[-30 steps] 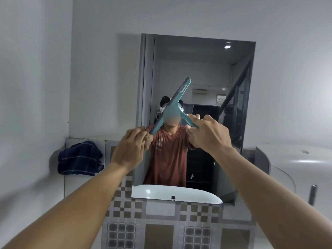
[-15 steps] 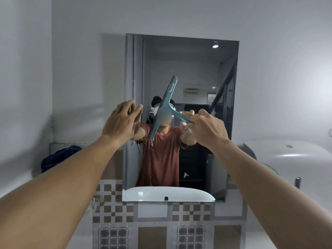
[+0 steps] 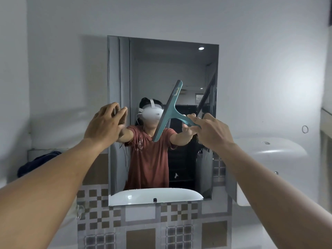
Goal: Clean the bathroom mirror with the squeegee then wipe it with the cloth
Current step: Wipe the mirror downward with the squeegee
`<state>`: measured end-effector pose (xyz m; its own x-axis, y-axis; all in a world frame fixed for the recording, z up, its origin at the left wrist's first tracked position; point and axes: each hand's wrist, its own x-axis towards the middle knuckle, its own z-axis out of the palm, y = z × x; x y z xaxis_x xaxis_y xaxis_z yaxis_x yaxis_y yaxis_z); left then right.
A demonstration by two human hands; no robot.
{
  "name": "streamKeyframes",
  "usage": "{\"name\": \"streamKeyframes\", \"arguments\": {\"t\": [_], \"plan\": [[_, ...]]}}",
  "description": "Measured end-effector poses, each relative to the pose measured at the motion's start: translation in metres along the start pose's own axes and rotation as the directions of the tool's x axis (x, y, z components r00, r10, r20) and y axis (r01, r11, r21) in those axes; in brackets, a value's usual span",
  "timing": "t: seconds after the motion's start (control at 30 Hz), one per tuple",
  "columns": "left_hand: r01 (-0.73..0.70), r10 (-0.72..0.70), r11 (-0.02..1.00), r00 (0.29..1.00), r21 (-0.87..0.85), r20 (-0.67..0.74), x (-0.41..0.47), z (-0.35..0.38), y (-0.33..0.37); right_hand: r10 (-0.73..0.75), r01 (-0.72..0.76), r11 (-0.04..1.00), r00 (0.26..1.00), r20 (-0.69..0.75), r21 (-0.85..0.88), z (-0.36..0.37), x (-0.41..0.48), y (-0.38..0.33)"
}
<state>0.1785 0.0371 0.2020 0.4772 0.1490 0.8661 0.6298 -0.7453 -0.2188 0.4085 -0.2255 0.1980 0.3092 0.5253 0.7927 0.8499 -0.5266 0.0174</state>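
Right grip (image 3: 212, 135) pinches the teal squeegee (image 3: 169, 112) by its handle, blade tilted in front of the mirror (image 3: 170, 60) at mid-height. Left grip (image 3: 104, 124) rests open-fingered at the mirror's left edge. Squeegeeing looks under way. The dark cloth (image 3: 36, 162) lies on the ledge, so wiping remains.

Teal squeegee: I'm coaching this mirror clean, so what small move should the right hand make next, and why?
Probably lift the teal plastic T-shaped squeegee to the top of the rectangular wall mirror and level its blade against the glass. The right hand grips its handle, but the blade slants diagonally at mid-height; whether it touches glass is unclear.
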Motion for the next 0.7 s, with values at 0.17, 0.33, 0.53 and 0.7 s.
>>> {"name": "streamKeyframes", "arguments": {"t": [0.17, 0.33, 0.53, 0.7], "plan": [[-0.023, 0.023, 1.0, 1.0, 0.006, -0.005, 0.0, 0.0, -0.001, 0.063, -0.063, 0.998, 0.998, 0.003, 0.008, 0.0, -0.008, 0.017], [-0.018, 0.018, 1.0, 1.0, -0.017, 0.0, 0.0, -0.002, 0.001, 0.074, -0.075, 0.997, 0.997, -0.013, -0.013, -0.002, -0.008, 0.023], [-0.033, 0.033, 0.999, 0.999, -0.004, -0.037, -0.001, 0.002, -0.001, 0.177, -0.177, 0.984, 0.984, -0.004, 0.034, 0.004, -0.016, 0.032], [-0.037, 0.037, 0.999, 0.998, -0.01, -0.046, -0.002, 0.0, -0.001, 0.26, -0.259, 0.958, 0.966, 0.009, 0.126, 0.009, -0.029, 0.024]]}}
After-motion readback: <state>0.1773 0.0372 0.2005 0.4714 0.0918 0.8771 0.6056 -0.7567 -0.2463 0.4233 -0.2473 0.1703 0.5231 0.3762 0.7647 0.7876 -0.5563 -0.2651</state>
